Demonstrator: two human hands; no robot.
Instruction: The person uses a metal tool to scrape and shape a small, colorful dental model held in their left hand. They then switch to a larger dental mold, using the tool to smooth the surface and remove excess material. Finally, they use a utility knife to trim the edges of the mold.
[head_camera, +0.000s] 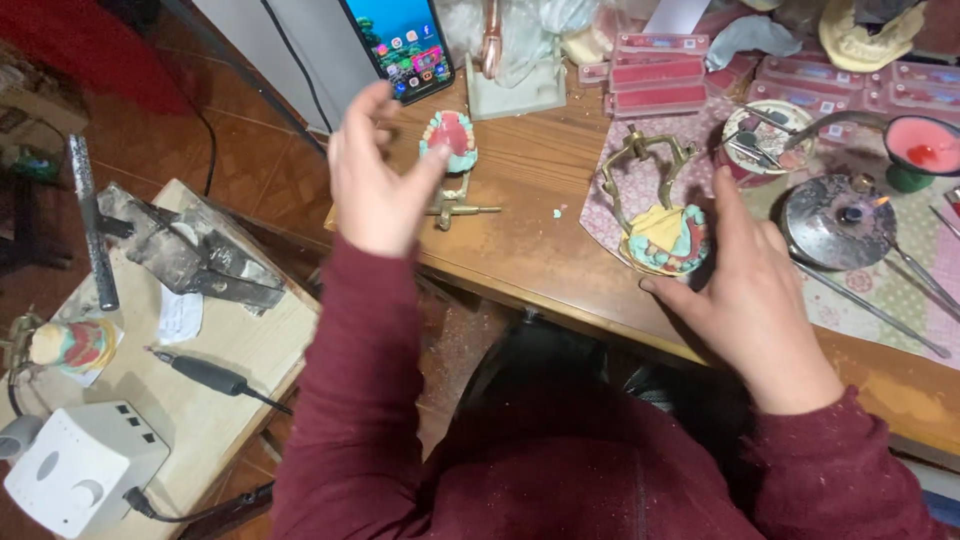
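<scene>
Flanking pink flat boxes (660, 72), hands (375, 180)

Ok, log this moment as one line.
left hand: lifted, holding wax denture | right hand: touching model in brass articulator | surface: wooden bench

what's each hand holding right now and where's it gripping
The left hand holds a small denture model by its near edge with the fingertips. The right hand grips the second denture model by its lower side.

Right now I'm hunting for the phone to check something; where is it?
In the head view the phone leans upright at the desk's far-left edge, just above the left hand and the denture model.
</scene>
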